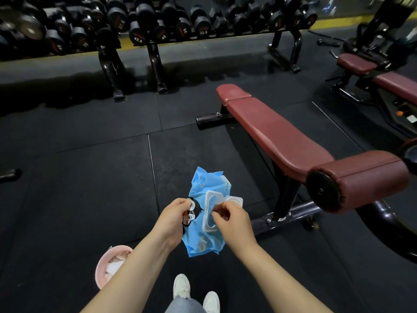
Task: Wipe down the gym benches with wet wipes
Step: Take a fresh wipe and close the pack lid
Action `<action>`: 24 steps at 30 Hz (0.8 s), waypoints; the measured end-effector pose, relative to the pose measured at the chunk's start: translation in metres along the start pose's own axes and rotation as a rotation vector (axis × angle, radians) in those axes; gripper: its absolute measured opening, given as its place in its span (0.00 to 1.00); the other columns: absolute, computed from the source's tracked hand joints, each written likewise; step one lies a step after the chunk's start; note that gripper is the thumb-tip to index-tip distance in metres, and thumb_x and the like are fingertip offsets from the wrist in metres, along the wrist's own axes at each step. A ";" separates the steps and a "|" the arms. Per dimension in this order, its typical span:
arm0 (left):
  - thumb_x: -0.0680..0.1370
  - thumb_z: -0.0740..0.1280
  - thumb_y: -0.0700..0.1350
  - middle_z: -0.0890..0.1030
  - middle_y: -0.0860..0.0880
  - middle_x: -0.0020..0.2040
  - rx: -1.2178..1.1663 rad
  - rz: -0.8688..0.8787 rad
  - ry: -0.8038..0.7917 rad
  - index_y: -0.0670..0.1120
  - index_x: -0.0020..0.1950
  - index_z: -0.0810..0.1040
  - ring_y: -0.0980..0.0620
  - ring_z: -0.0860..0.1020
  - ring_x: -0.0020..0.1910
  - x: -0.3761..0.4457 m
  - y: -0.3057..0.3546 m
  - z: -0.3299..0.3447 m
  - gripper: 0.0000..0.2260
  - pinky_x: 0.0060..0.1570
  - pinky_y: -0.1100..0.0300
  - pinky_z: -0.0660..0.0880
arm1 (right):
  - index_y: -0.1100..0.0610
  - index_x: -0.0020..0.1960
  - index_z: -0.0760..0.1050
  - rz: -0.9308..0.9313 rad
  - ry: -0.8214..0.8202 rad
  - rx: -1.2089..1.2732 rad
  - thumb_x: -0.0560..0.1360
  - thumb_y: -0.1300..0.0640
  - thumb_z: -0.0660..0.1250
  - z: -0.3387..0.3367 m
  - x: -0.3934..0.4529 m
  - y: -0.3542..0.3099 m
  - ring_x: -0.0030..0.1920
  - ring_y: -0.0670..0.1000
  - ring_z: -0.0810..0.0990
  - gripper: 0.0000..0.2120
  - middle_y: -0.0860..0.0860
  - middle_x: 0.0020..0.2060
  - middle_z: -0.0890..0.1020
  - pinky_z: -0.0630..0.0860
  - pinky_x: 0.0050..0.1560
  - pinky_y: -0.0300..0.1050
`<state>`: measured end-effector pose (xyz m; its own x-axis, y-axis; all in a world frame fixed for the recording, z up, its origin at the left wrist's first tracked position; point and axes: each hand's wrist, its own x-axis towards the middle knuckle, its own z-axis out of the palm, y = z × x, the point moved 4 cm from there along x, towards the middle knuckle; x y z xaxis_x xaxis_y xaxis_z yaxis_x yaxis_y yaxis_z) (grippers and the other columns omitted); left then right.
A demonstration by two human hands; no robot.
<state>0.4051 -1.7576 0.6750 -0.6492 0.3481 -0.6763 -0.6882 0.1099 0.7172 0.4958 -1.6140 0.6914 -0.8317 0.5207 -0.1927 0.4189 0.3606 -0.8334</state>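
Low in the middle of the frame a person holds a blue wet-wipe pack out over the dark rubber floor. The left hand grips the pack's left edge, fingers curled round it beside a cartoon penguin print. The right hand has its fingertips pinched together at the opening of the pack's white plastic frame, whose lid stands flipped open to the right; whether a wipe is actually caught between those fingertips I cannot tell. To the right of the hands, running from the centre of the frame down toward the right edge, stands a maroon padded bench on a black frame, with a round roller pad at its near end. A second maroon bench sits at the upper right. Across the top of the frame a long rack of black dumbbells stretches from the left, numbers showing on some ends. At the lower left, partly behind the left forearm, is a pink bin with crumpled white pieces in it. At the bottom edge two white shoes point forward.
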 end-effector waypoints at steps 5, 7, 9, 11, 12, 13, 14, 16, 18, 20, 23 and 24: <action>0.81 0.63 0.42 0.81 0.45 0.38 0.028 -0.011 -0.069 0.43 0.47 0.75 0.48 0.79 0.37 -0.004 0.005 -0.008 0.04 0.39 0.54 0.76 | 0.49 0.44 0.78 0.036 -0.079 0.079 0.76 0.57 0.69 0.006 -0.003 -0.006 0.45 0.40 0.79 0.04 0.42 0.43 0.81 0.76 0.45 0.33; 0.81 0.63 0.42 0.81 0.45 0.38 0.026 -0.021 -0.084 0.44 0.47 0.74 0.49 0.79 0.36 -0.006 0.006 -0.010 0.05 0.39 0.54 0.75 | 0.49 0.44 0.78 0.036 -0.087 0.059 0.76 0.57 0.68 0.007 -0.005 -0.008 0.44 0.41 0.79 0.04 0.43 0.42 0.81 0.76 0.45 0.34; 0.81 0.62 0.42 0.81 0.45 0.38 0.014 -0.025 -0.092 0.44 0.46 0.74 0.49 0.79 0.36 -0.008 0.006 -0.011 0.05 0.40 0.54 0.75 | 0.49 0.41 0.76 0.032 -0.086 0.016 0.76 0.56 0.67 0.009 -0.006 -0.011 0.42 0.42 0.79 0.06 0.44 0.41 0.80 0.75 0.42 0.34; 0.81 0.63 0.43 0.81 0.46 0.37 0.006 -0.018 -0.089 0.44 0.46 0.74 0.49 0.79 0.36 -0.010 0.007 -0.012 0.05 0.39 0.54 0.75 | 0.50 0.41 0.74 0.018 -0.080 -0.018 0.76 0.56 0.66 0.011 -0.007 -0.015 0.41 0.43 0.78 0.06 0.45 0.40 0.79 0.73 0.39 0.34; 0.81 0.63 0.43 0.81 0.46 0.37 -0.001 -0.011 -0.086 0.44 0.47 0.74 0.49 0.79 0.36 -0.011 0.007 -0.012 0.05 0.38 0.55 0.76 | 0.50 0.41 0.75 0.013 -0.075 -0.018 0.77 0.55 0.66 0.012 -0.008 -0.016 0.41 0.43 0.78 0.05 0.44 0.40 0.79 0.73 0.39 0.34; 0.81 0.63 0.44 0.81 0.46 0.37 -0.010 -0.005 -0.080 0.44 0.47 0.74 0.49 0.80 0.35 -0.012 0.008 -0.012 0.06 0.37 0.55 0.76 | 0.51 0.43 0.75 0.009 -0.064 -0.009 0.77 0.55 0.66 0.012 -0.009 -0.017 0.41 0.42 0.78 0.04 0.44 0.41 0.79 0.74 0.40 0.34; 0.82 0.63 0.44 0.82 0.46 0.37 -0.022 0.001 -0.073 0.44 0.46 0.75 0.50 0.81 0.35 -0.013 0.008 -0.012 0.06 0.36 0.55 0.76 | 0.51 0.44 0.76 0.003 -0.040 0.000 0.77 0.55 0.66 0.012 -0.010 -0.017 0.43 0.42 0.78 0.03 0.44 0.42 0.79 0.74 0.41 0.33; 0.82 0.63 0.44 0.82 0.47 0.36 -0.041 0.014 -0.059 0.44 0.46 0.75 0.50 0.81 0.35 -0.014 0.007 -0.011 0.07 0.35 0.56 0.76 | 0.49 0.46 0.77 -0.007 0.026 0.022 0.77 0.54 0.67 0.011 -0.012 -0.016 0.45 0.40 0.78 0.02 0.43 0.44 0.79 0.75 0.43 0.32; 0.82 0.63 0.44 0.82 0.46 0.36 -0.043 0.026 -0.047 0.44 0.45 0.75 0.50 0.80 0.35 -0.015 0.007 -0.009 0.07 0.37 0.55 0.76 | 0.49 0.47 0.79 0.024 0.060 0.075 0.77 0.55 0.68 0.010 -0.013 -0.016 0.46 0.39 0.79 0.01 0.42 0.45 0.81 0.75 0.44 0.31; 0.81 0.63 0.43 0.81 0.46 0.36 -0.042 0.027 -0.042 0.44 0.45 0.75 0.48 0.79 0.36 -0.014 0.008 -0.008 0.06 0.39 0.54 0.75 | 0.51 0.48 0.79 0.081 0.048 0.132 0.77 0.56 0.68 0.012 -0.011 -0.015 0.46 0.39 0.79 0.02 0.43 0.44 0.82 0.77 0.44 0.33; 0.81 0.64 0.43 0.81 0.45 0.38 -0.017 0.021 -0.059 0.44 0.46 0.75 0.47 0.78 0.37 -0.014 0.010 -0.009 0.05 0.41 0.52 0.75 | 0.52 0.46 0.78 0.123 -0.001 0.123 0.77 0.56 0.67 0.015 -0.010 -0.016 0.44 0.41 0.79 0.01 0.45 0.43 0.82 0.74 0.40 0.33; 0.80 0.65 0.43 0.81 0.45 0.38 -0.006 0.021 -0.067 0.44 0.46 0.75 0.47 0.78 0.38 -0.014 0.010 -0.009 0.05 0.42 0.52 0.75 | 0.53 0.46 0.78 0.124 -0.008 0.111 0.76 0.57 0.67 0.015 -0.010 -0.016 0.43 0.41 0.79 0.02 0.45 0.42 0.81 0.72 0.38 0.33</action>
<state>0.4045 -1.7694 0.6902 -0.6409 0.4115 -0.6480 -0.6766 0.0959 0.7301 0.4923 -1.6362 0.6989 -0.7793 0.5492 -0.3018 0.4762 0.2061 -0.8548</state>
